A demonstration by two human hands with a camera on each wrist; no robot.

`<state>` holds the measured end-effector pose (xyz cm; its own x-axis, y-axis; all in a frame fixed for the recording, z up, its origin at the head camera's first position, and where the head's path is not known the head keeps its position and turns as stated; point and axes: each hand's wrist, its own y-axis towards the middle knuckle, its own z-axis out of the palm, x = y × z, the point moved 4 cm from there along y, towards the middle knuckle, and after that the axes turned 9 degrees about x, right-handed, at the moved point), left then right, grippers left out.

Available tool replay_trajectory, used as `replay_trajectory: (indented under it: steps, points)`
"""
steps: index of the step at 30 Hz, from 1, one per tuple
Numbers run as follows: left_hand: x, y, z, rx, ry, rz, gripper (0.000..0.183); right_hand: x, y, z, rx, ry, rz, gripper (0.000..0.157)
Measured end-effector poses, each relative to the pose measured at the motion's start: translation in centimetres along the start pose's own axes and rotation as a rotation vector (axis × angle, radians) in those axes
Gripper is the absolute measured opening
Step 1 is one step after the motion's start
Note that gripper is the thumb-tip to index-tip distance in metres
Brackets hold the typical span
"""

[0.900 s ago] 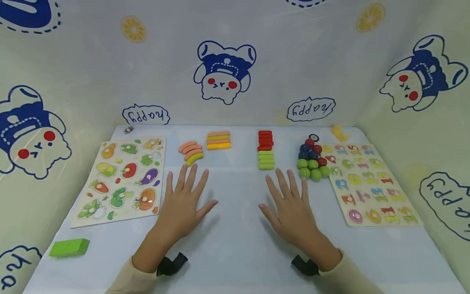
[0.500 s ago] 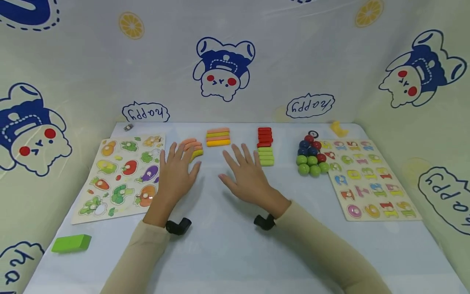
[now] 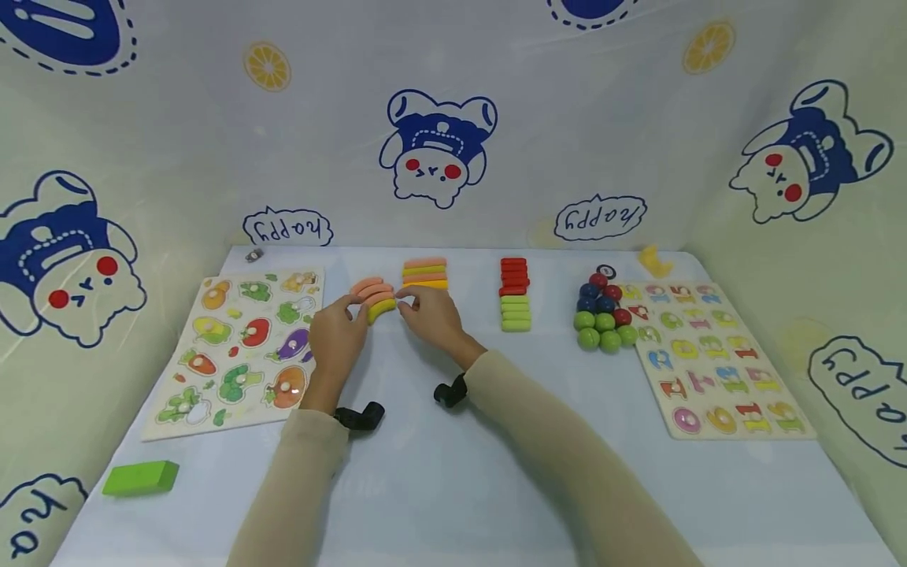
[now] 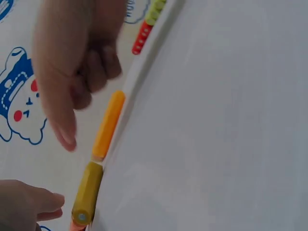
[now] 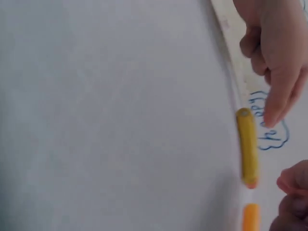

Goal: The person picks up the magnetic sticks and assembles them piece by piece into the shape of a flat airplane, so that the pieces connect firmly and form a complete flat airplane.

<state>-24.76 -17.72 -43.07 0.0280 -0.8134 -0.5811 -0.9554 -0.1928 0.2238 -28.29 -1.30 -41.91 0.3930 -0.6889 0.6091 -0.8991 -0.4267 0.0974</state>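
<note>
A curved yellow stick (image 3: pixel 382 309) with a small round dot at its end lies at the front of a few curved pink sticks (image 3: pixel 369 289). My left hand (image 3: pixel 336 337) is at its left end, thumb and index finger reaching forward. At its right end is my right hand (image 3: pixel 434 316), thumb and index finger extended. In the left wrist view the right hand (image 4: pixel 79 62) shows its other fingers curled, with a gap between its fingertip and the yellow stick (image 4: pixel 87 192). The right wrist view shows the left hand (image 5: pixel 281 53) beside the stick, also apart from it.
Straight pink and yellow sticks (image 3: pixel 425 274) lie behind my right hand. Red sticks (image 3: pixel 513 276) and light green sticks (image 3: pixel 515 313) are further right, then coloured balls (image 3: pixel 597 321) and a number board (image 3: pixel 708 378). Left are a vegetable puzzle board (image 3: pixel 241 335) and a green block (image 3: pixel 141 478).
Both hands have moved forward from the middle of the table to the curved sticks, the right hand also going left. Their spread fingers have drawn together at the yellow stick's ends.
</note>
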Motion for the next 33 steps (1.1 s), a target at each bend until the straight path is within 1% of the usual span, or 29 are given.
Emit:
replay_trajectory:
  steps: [3, 5, 9, 12, 14, 17, 21, 26, 29, 33]
  points:
    - [-0.4, -0.4, 0.7, 0.006, 0.012, 0.021, 0.03, -0.6, 0.7, 0.5, -0.011, 0.009, 0.025, 0.02]
    - [-0.8, -0.5, 1.0, 0.02, 0.029, 0.032, 0.03, -0.7, 1.2, 0.5, -0.015, 0.01, 0.025, 0.019]
    - [-1.2, -0.5, 1.2, 0.045, 0.06, 0.004, 0.032, -0.9, 2.2, 0.3, -0.006, 0.006, 0.015, 0.019]
    - [-1.4, -0.6, 1.2, 0.061, 0.071, -0.021, 0.031, -1.2, 2.8, 0.3, 0.014, 0.01, 0.027, 0.02]
    - [-1.4, -0.9, 1.1, 0.073, 0.076, -0.026, 0.029, -1.3, 3.0, 0.3, 0.027, 0.005, 0.039, 0.019]
    - [-1.5, -1.9, 0.6, 0.093, 0.086, -0.033, 0.026, -1.5, 3.2, 0.3, 0.054, -0.007, 0.066, 0.019]
    - [-1.4, -3.8, -0.2, 0.121, 0.106, -0.033, 0.026, -1.8, 3.4, 0.3, 0.074, -0.038, 0.109, 0.022]
    - [-1.0, -6.0, -1.2, 0.148, 0.122, -0.017, 0.026, -1.8, 3.4, 0.7, 0.083, -0.059, 0.118, 0.022]
    - [-0.5, -6.8, -1.6, 0.159, 0.124, -0.024, 0.026, -1.6, 3.3, 1.2, 0.088, -0.057, 0.105, 0.02]
    - [0.1, -7.2, -2.0, 0.144, 0.129, -0.025, 0.027, -1.4, 3.3, 1.8, 0.074, -0.041, 0.103, 0.022]
